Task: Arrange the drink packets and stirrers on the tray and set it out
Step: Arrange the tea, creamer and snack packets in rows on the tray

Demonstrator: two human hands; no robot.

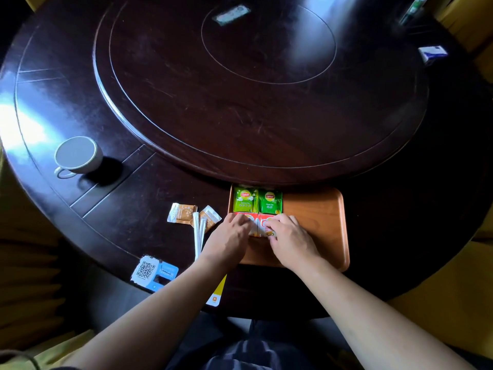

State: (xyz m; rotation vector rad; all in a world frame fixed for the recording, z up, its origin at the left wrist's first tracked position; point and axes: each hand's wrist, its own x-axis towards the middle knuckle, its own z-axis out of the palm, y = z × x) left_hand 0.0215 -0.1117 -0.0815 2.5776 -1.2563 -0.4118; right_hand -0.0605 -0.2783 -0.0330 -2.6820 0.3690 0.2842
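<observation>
Both hands, left and right, press fingertips flat on glossy red-white packets in the smooth rounded wooden tray.

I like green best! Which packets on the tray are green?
The two green Lipton packets in the far row on the tray. The two nearer ones, under the hands, are red and white.

Dim scene; daylight glares off the dark counter at the left edge and far top. The cup throws a shadow rightward. Wide-angle bending curves the edges; far objects blur, corners fall black.
</observation>
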